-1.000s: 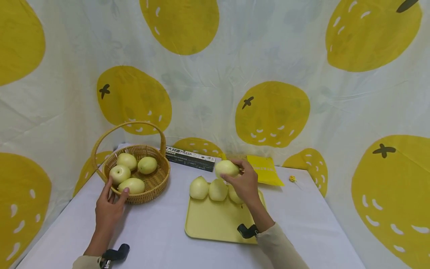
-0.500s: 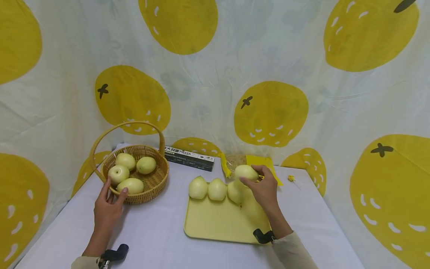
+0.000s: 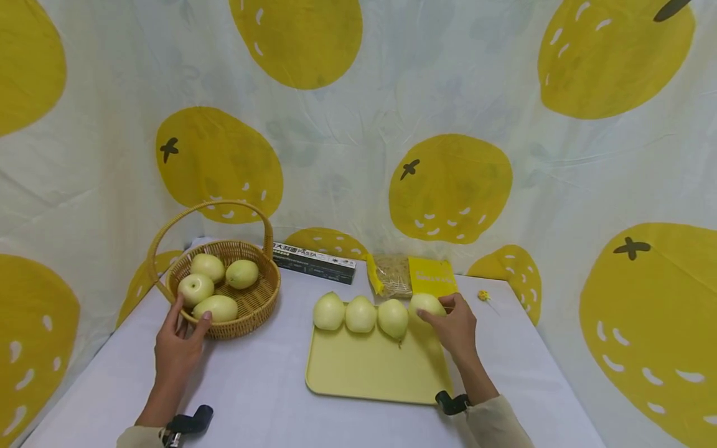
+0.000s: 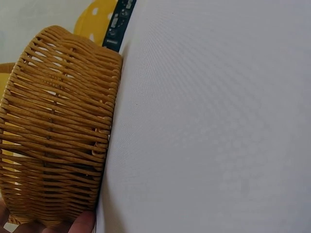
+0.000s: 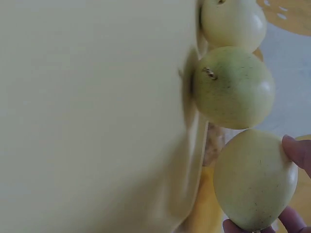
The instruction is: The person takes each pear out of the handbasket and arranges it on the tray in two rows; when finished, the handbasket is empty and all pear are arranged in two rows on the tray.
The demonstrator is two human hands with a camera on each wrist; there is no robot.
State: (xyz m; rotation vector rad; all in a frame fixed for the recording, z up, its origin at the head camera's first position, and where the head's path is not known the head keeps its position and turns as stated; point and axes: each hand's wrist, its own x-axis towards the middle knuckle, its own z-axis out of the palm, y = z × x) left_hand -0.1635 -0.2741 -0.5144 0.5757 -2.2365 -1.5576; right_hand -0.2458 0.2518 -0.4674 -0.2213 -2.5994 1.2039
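Note:
In the head view my right hand (image 3: 456, 323) pinches a pale yellow-green pear (image 3: 427, 305) at the far right corner of the yellow tray (image 3: 375, 373). Thumb and fingers wrap the pear's right side, as the right wrist view shows. Left of it, a row of other pears (image 3: 361, 315) lines the tray's far edge; the nearest one has its stem toward me. My left hand (image 3: 178, 348) holds the near left side of a wicker basket (image 3: 254, 323), thumb at the rim. Several pears (image 3: 206, 267) lie inside the basket.
Behind the tray lie a dark pasta box (image 3: 313, 264), a clear bag of pasta (image 3: 392, 274) and a yellow packet (image 3: 432, 275). A small yellow flower-like item (image 3: 483, 295) lies at the right. The basket's tall handle (image 3: 210, 203) arches over it. A fruit-printed curtain hangs behind the white tabletop.
My right hand has carried the pear rightward past the other pears and lowered it to the tray's far right corner. The left hand has stayed at the basket.

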